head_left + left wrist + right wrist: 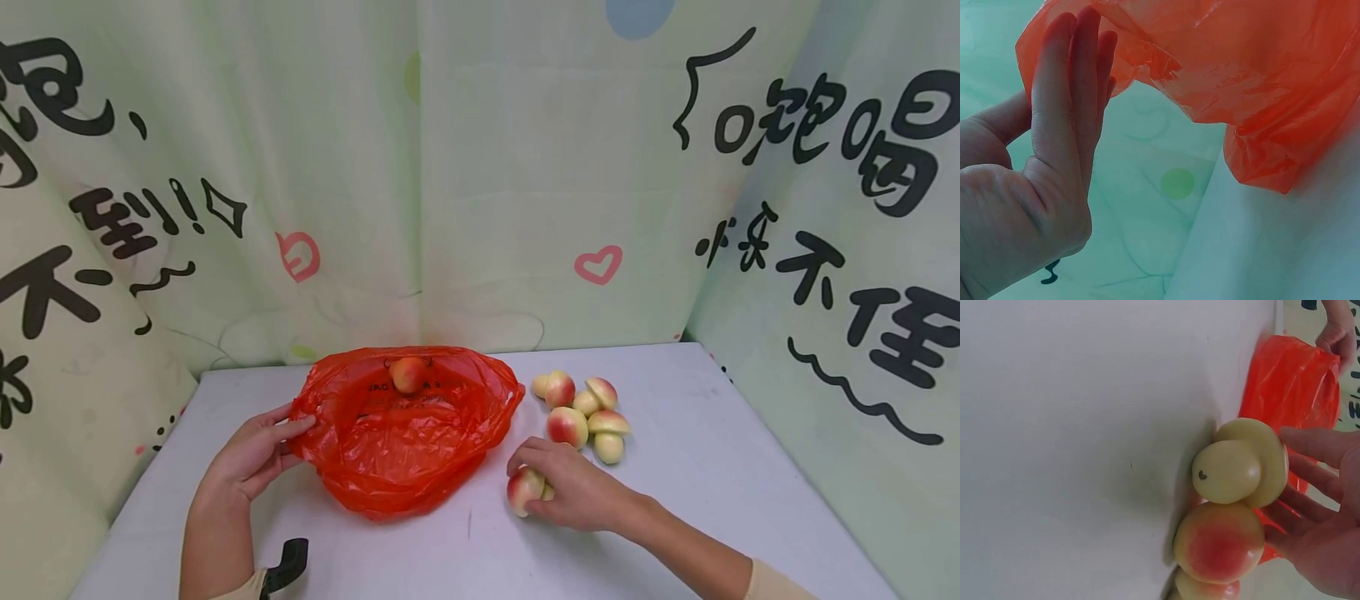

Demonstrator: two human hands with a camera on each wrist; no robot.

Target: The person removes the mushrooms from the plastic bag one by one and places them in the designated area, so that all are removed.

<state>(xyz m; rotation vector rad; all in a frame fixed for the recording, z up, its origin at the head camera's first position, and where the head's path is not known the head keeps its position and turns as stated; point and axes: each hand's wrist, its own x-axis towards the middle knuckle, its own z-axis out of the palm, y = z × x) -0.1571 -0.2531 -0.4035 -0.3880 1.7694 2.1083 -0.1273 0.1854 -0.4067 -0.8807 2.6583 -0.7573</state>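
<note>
A red plastic bag (408, 479) lies spread on the table with its mouth gaping. My left hand (253, 454) pinches its left rim between thumb and fingers; the left wrist view shows the fingers (1054, 94) behind the thin plastic. Inside, toward the back, rests a round red-and-yellow piece (408, 375). To the bag's right, my right hand (577, 490) grips a toy mushroom (525, 490) with a red-tinged cap. Its pale stem (1225, 472) faces the camera in the right wrist view, with another mushroom (1219, 542) close by.
Several more toy mushrooms (566, 427) sit clustered behind my right hand. The white table (720, 467) ends at a pale green curtain (517, 208) at the back, with curtain also along both sides.
</note>
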